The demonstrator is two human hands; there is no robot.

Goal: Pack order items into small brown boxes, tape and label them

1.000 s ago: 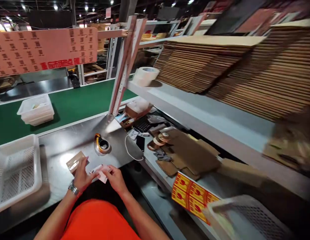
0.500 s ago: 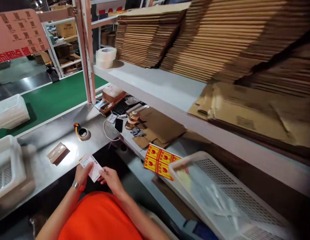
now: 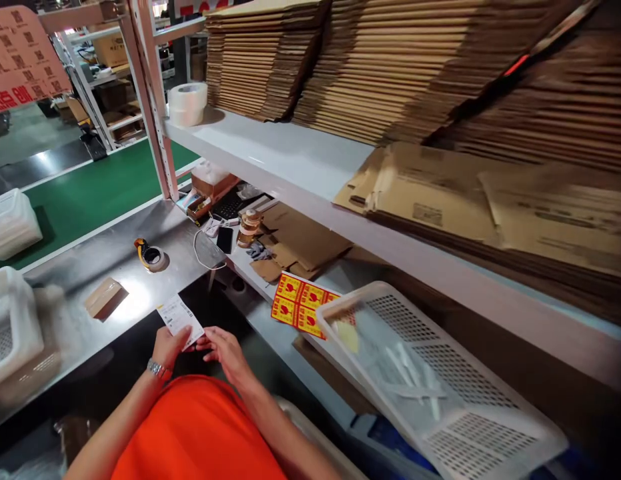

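Note:
A white printed shipping label (image 3: 176, 315) is held in front of my orange top. My left hand (image 3: 169, 348), with a metal watch at the wrist, grips its lower edge, thumb lying on the printed face. At the label's right corner is my right hand (image 3: 224, 352), fingers curled and fingertips pinching the edge. Beyond the label on the metal table lies a small brown carton (image 3: 106, 298) with tape on it. Behind that carton is a tape dispenser (image 3: 150, 255) with a roll in it.
White baskets stand at left (image 3: 20, 333) and right (image 3: 390, 347). Red-yellow fragile stickers (image 3: 300, 303) lie beside the right basket. Flattened cartons (image 3: 380, 73) and tape rolls (image 3: 187, 105) fill the shelf (image 3: 270, 157). A green conveyor belt (image 3: 90, 193) runs behind the table.
The view has shifted to the right. The label is tilted up a little more, and my right thumb has moved from its face towards its corner.

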